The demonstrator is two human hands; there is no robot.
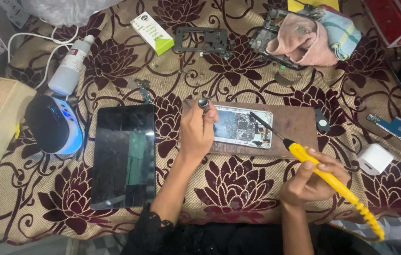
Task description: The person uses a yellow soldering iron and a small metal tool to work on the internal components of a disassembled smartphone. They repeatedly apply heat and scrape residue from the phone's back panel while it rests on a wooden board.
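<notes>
An opened phone (245,126), its circuit board showing, lies on a brown wooden board (295,123). My left hand (197,131) rests on the phone's left end and grips a small metal-capped tool (203,104) upright. My right hand (312,178) holds a yellow soldering iron (325,177); its dark tip (261,123) points at the right part of the phone's board. The iron's yellow cord (368,218) runs off to the lower right.
A dark tablet (124,156) lies to the left, beside a round black-and-white device (54,123) and a white bottle (70,65). At the back lie a phone frame (201,39), a white-green box (152,32) and cloths (313,38). A white charger (375,158) and blue circuit board (398,128) sit right.
</notes>
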